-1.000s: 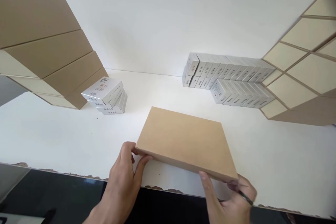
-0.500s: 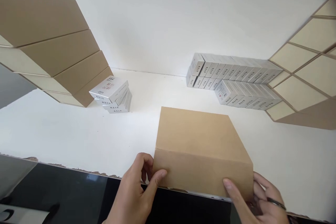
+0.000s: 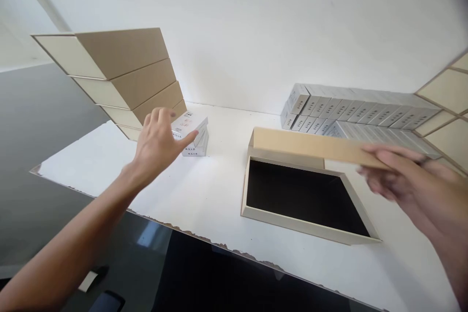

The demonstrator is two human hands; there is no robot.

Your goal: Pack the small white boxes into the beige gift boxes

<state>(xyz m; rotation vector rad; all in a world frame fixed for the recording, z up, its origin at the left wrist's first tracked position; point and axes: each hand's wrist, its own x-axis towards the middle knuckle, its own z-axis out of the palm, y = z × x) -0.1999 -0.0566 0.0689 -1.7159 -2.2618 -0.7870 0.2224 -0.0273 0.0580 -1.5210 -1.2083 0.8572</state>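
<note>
Visibility was limited in several places. The right hand [image 3: 413,170] was smeared by motion, so I could not make out each finger, and its forearm ran out of view. A dark ring [image 3: 424,160] on it showed only in part. This hand and the raised lid [image 3: 310,147] covered the lower part of the carton rows [image 3: 340,105], while the right stack of boxes [image 3: 448,90] was cut off at the side. The left hand [image 3: 157,139] masked a lower portion of the left stack of boxes [image 3: 146,75] and a corner of the small carton stack [image 3: 195,148]. Items below the edge of the white table [image 3: 223,180] were too dark to identify.

Compared with the earlier frames, the kraft gift box [image 3: 292,224] had gone from closed to open, showing a black interior within cream walls. It lay on the table, between the small carton stack and the right stack of boxes. Both hands had been on its near side; now the left was away from it, empty and open, fingers spread at the small carton stack. Whether it touched a carton, I could not tell. The right gripped the lid at its right end.
</note>
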